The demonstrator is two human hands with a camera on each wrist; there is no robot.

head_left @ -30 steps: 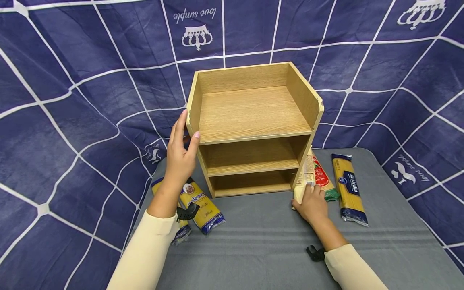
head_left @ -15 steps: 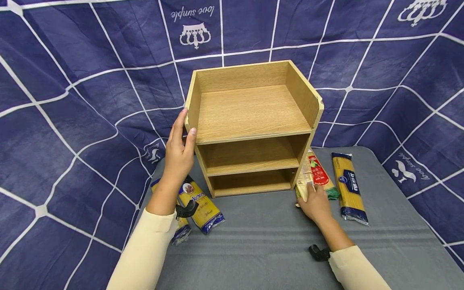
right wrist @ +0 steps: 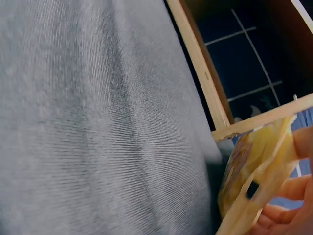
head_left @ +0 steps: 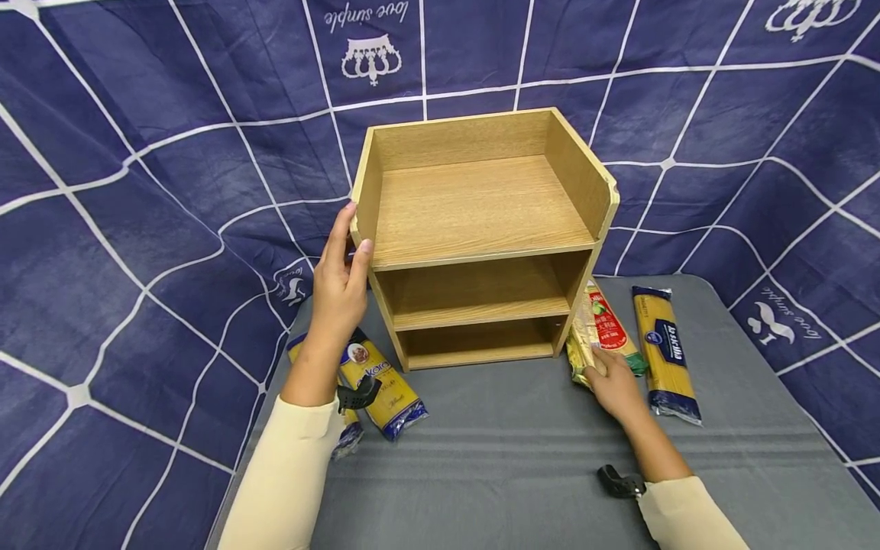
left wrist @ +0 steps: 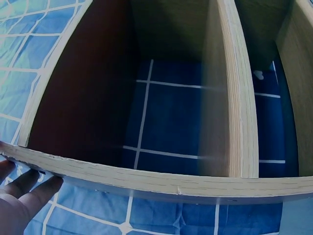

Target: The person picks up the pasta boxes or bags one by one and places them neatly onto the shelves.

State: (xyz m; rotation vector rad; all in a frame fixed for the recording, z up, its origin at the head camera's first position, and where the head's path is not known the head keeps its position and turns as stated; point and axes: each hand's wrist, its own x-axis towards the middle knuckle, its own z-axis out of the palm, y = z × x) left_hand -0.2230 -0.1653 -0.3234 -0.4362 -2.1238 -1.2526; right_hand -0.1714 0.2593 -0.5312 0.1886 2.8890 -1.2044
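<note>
A small wooden shelf unit (head_left: 474,256) with an open top and two compartments stands on the grey cloth. My left hand (head_left: 337,286) lies against its left side panel, fingers stretched along the outside and thumb by the front edge. In the left wrist view, fingertips (left wrist: 49,188) touch the panel's outer face. Beside the shelf's right side, my right hand (head_left: 614,380) grips the near end of a yellow-and-cream packet (head_left: 581,340). The right wrist view shows this packet (right wrist: 254,169) between thumb and fingers, next to the shelf's lower corner. A red-and-green pasta packet (head_left: 610,325) lies just right of it.
Farther right lies a blue-and-yellow spaghetti packet (head_left: 663,351). Another yellow spaghetti packet (head_left: 385,386) rests left of the shelf, with one more (head_left: 347,435) partly hidden under the left forearm. Blue checked cloth (head_left: 467,53) hangs behind and at both sides.
My right hand has shifted slightly right, tilting the yellow-and-cream packet so more of its yellow side shows and uncovering more of the red packet. My left hand stays at the shelf's side.
</note>
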